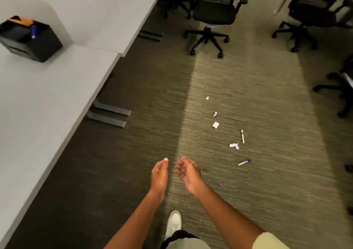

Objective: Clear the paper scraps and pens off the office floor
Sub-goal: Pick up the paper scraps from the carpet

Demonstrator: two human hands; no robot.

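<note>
Underfoot, a striped carpet floor (pixel 257 96) fills most of the head view, with a paler band running up its middle. Along the left runs a long grey surface (pixel 47 100) on metal feet, and a black organiser box (pixel 36 44) with orange and blue items stands on it near the far end. Black office chairs sit at the top, one in the centre (pixel 212 14) and another at the right (pixel 313 12).

Both bare forearms reach forward over the carpet. The left hand (pixel 159 174) has straight, relaxed fingers and holds nothing; its grip is spread. The right hand (pixel 188 171) is cupped palm-up just beside it, fingers loosely curled; whether something thin lies in that grip I cannot tell. A white shoe (pixel 173 223) shows below.

The litter lies on the pale band, ahead and to the right of the hands. Four paper scraps form a loose line: the farthest (pixel 207 98), then a second (pixel 215 113), a third (pixel 215 125), and the nearest (pixel 234 145). A white marker (pixel 242 136) lies just beside that last scrap. A blue-capped pen (pixel 244 162) lies nearer, a dark pen (pixel 203 170) pokes out from behind the right hand, and a small dark piece (pixel 221 185) lies nearest.
</note>
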